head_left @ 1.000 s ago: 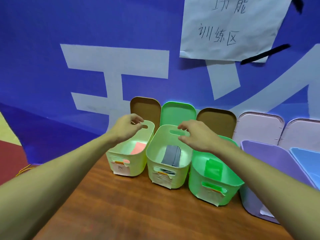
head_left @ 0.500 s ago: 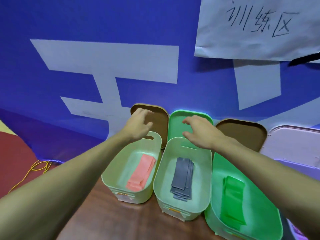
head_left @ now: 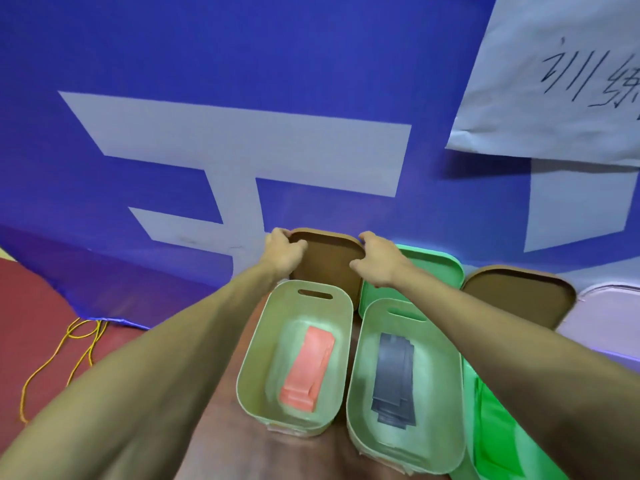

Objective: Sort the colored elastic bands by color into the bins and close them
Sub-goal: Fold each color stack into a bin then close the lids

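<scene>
Two pale green bins stand open side by side on the wooden table. The left bin [head_left: 254,344] holds pink bands [head_left: 310,370]; the middle bin [head_left: 356,393] holds grey bands [head_left: 394,379]. A brown lid [head_left: 329,268] leans upright against the blue wall behind the left bin. My left hand [head_left: 282,252] grips the lid's upper left corner. My right hand [head_left: 375,259] grips its upper right corner. A brighter green bin [head_left: 465,476] with green bands [head_left: 498,434] sits at the right, partly hidden by my right forearm.
More lids lean on the wall: a green lid [head_left: 433,271], another brown lid [head_left: 516,299] and a lilac lid [head_left: 602,317]. A yellow cord [head_left: 74,348] lies on the red floor at the left. A paper sign [head_left: 554,74] hangs on the wall.
Both hands have moved up from the bins' rear rims to the brown lid and now grip its top corners. The view has tilted closer over the bins.
</scene>
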### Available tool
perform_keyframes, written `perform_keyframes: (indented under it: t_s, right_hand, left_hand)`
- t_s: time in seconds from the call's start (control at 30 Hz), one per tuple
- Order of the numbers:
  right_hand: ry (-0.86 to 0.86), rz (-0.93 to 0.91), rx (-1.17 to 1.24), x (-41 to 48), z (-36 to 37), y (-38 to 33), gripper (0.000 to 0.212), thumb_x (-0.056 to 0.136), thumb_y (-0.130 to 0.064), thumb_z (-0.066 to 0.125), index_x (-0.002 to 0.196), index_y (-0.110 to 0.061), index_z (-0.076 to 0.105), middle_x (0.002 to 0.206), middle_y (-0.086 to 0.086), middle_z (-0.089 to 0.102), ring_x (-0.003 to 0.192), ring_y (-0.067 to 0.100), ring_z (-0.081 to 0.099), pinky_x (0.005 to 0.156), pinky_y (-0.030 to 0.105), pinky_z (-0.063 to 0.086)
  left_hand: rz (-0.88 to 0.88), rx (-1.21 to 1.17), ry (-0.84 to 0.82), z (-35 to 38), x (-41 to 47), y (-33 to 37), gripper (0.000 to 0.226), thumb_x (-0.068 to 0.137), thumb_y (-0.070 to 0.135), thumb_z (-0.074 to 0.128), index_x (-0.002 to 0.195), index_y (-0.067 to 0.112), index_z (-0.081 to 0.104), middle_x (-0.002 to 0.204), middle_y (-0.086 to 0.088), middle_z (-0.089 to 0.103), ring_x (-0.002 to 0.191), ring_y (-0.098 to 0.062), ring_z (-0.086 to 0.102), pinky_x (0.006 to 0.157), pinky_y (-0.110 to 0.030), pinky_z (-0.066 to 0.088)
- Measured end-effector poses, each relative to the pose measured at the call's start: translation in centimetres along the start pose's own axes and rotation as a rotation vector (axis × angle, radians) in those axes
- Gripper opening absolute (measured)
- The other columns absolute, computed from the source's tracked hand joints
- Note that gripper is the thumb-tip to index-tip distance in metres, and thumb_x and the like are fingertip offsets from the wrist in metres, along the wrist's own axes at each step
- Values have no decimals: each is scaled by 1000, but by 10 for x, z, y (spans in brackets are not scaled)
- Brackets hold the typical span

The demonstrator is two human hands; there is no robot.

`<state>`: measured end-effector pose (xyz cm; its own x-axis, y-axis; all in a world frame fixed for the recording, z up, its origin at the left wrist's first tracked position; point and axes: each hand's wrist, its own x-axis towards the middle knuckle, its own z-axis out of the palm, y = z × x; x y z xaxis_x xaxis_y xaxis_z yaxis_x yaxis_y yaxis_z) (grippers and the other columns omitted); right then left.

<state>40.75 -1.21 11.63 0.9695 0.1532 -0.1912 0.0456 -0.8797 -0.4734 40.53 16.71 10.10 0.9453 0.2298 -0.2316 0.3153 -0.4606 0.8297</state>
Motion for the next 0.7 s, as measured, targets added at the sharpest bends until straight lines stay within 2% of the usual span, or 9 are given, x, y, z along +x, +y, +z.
perform_keyframes:
  t_s: [0.07,0.13,0.2,0.33,0.43,0.47,0.57,0.63,0.7]
  right_hand:
    - [54,33,53,3,12,2,42,91,-19,49,131,-5,44,126,17,54,118,33,49,90,34,41]
    - [97,39,116,-1,23,4,35,95,-19,46,127,-8,53,122,19,58,119,34,49,92,33,41]
    - [125,32,185,-8,35,9,30,96,-19,46,121,-13,60,112,19,63,113,34,53,88,33,42]
    - [192,-13,270,-25,50,14,18,94,-20,52,102,-9,64,91,12,68,92,34,63,81,34,44]
    - [269,-90,194,-33,53,12,18,94,-17,53,99,-10,69,88,12,70,87,31,61,76,33,42]
    - [294,-116,154,-34,52,12,19,94,-16,52,98,-11,70,87,12,70,87,32,60,74,33,42]
    - [357,-183,58,-37,49,13,20,94,-15,51,88,-10,70,82,12,68,81,34,58,66,33,36]
    - [401,-236,41,-44,46,18,19,93,-14,52,84,-10,68,78,11,67,77,34,57,65,34,38]
    - [423,-287,63,-56,42,22,17,92,-13,54,86,-10,69,79,10,69,76,31,60,68,35,44]
  left_hand:
    - [-64,-170,-7,6,1,-5,46,91,22,52,132,8,36,122,-6,47,107,-20,49,88,-29,39]
    - [-54,-227,21,10,2,-12,46,91,22,53,132,9,38,124,-5,47,107,-19,49,93,-30,41]
    - [-31,-206,24,10,1,-22,46,90,26,53,131,12,39,127,-4,48,113,-20,50,102,-35,40]
    - [-99,-257,-8,9,-8,-32,53,80,46,53,121,24,28,109,7,57,111,-18,53,108,-43,33]
    - [-156,-351,21,9,-12,-32,69,76,51,50,134,28,23,110,1,57,114,-24,51,106,-45,36]
    - [-163,-380,26,8,-11,-32,65,76,50,49,134,28,30,114,-1,57,115,-25,51,106,-46,37]
    - [-153,-429,34,1,-17,-28,22,90,36,48,106,21,50,106,-3,57,98,-22,55,94,-41,45]
    - [-162,-476,79,-4,-23,-29,30,91,33,51,112,12,49,104,-6,57,87,-20,57,82,-38,49]
    - [-148,-545,139,-12,-37,-27,27,89,32,58,99,8,49,90,-7,56,75,-19,58,70,-34,51]
